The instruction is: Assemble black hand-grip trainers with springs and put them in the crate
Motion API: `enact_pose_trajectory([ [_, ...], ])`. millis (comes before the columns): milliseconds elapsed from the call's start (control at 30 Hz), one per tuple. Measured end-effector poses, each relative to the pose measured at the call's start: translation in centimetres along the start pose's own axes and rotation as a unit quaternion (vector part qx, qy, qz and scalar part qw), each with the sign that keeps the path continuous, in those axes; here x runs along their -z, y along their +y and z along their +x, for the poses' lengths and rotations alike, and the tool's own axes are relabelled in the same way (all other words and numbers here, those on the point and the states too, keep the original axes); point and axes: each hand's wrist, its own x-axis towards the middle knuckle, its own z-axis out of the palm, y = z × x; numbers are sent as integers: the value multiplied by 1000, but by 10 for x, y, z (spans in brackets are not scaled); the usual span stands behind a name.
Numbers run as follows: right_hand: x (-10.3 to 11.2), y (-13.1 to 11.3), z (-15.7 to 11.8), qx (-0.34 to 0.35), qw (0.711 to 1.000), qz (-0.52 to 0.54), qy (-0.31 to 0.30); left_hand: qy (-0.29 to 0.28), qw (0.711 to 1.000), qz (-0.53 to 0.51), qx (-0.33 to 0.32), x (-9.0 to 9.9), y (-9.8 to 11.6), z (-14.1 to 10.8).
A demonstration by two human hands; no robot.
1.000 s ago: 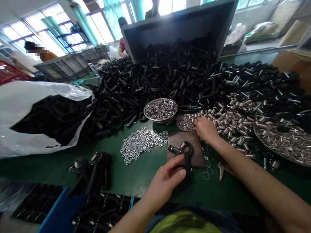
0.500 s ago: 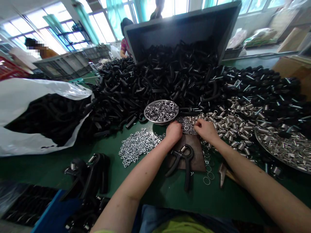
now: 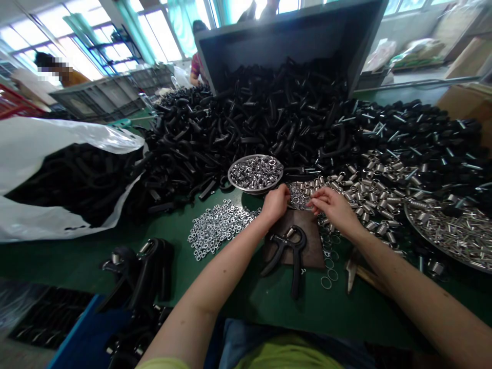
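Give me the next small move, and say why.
Probably pinch one of the small metal parts with the right hand: it and the left hand are right beside them, while the black hand grip lies untouched on the brown plate.

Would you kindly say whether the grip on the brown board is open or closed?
Open: the black grip lies with its two handles spread apart.

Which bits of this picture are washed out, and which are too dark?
Head view: the windows are washed out and the white bag glares along its upper fold; same head view: black parts inside the bag merge into shadow, while the right hand shows fairly clearly.
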Motion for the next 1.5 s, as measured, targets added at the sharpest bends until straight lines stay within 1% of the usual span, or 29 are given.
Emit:
enact_pose_trajectory([
  [100,-4,-3,-13,-8,999,19,-37,-24,995,-101,13,9,-4,-15],
  [233,-10,0,-26,-9,996,-9,-87,-31,976,-212,47,19,-12,-49],
  [300,-13,3,-29,-5,993,-36,-115,-34,946,-312,84,23,-18,-67],
  [400,-18,7,-27,15,985,-95,-144,-46,874,-463,141,28,-27,-90],
  [467,-21,8,-25,22,981,-119,-151,-54,851,-500,153,30,-31,-102],
  [533,-23,7,-22,22,979,-130,-155,-59,843,-510,161,32,-33,-112],
  [600,-25,5,-19,25,976,-142,-161,-57,845,-503,170,35,-33,-119],
  [700,-27,3,-15,26,972,-161,-172,-47,856,-484,176,38,-32,-125],
  [833,-28,1,-12,9,967,-183,-178,-45,872,-460,161,40,-30,-127],
  [900,-29,0,-12,-1,965,-194,-179,-46,885,-440,145,40,-30,-128],
  [967,-30,-3,-11,-10,962,-205,-182,-41,906,-402,124,39,-31,-128],
  [1033,-31,-8,-9,-20,957,-216,-190,-28,935,-340,95,38,-30,-128],
  [1100,-31,-12,-5,-33,952,-226,-203,-11,964,-261,46,37,-28,-127],
  [1167,-32,-14,1,-48,946,-233,-223,4,981,-193,-11,37,-24,-125],
  [1233,-32,-15,7,-64,938,-233,-247,6,987,-151,-55,34,-20,-121],
  [1300,-32,-14,11,-76,932,-232,-267,-5,989,-129,-78,30,-16,-116],
  [1400,-33,-16,13,-78,928,-236,-277,-29,989,-110,-95,21,-14,-111],
  [1500,-33,-20,11,-62,928,-250,-271,-43,990,-95,-100,12,-15,-108],
])
